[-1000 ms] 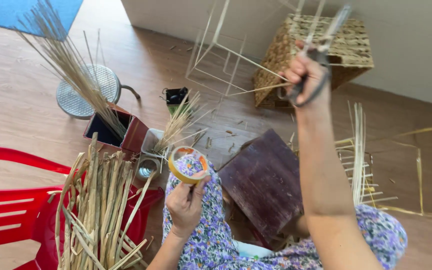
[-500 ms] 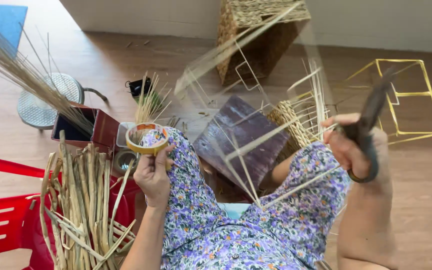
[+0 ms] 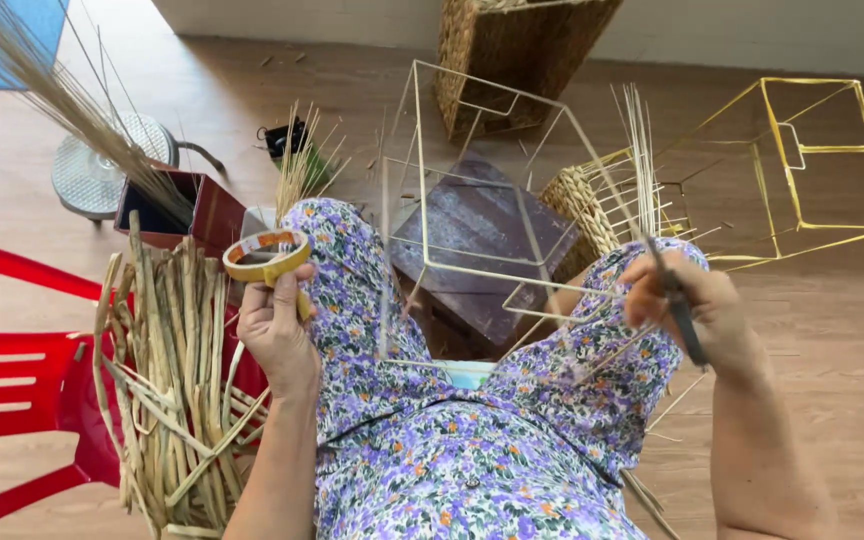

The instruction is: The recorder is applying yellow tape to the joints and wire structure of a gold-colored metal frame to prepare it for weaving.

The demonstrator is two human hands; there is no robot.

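My left hand [image 3: 277,325] holds a roll of yellow tape [image 3: 266,256] above my left knee, beside a bundle of dried reed strips [image 3: 177,370]. My right hand [image 3: 687,300] grips a dark pair of scissors [image 3: 677,300] and also holds one bar of a pale wire frame [image 3: 472,190], which rests tilted over my lap. My flowered dress [image 3: 452,450] covers both knees. A small dark wooden stool [image 3: 482,240] stands under the frame.
A red plastic chair [image 3: 22,370] is at my left. A maroon box [image 3: 177,205] holds thin stalks. A round metal fan [image 3: 102,170], a woven basket [image 3: 517,45], a half-woven frame [image 3: 602,205] and a yellow wire frame [image 3: 802,160] stand on the wooden floor.
My right hand came down from overhead to my right knee, bringing the scissors and the wire frame onto my lap. The left hand kept the tape roll near my left knee.
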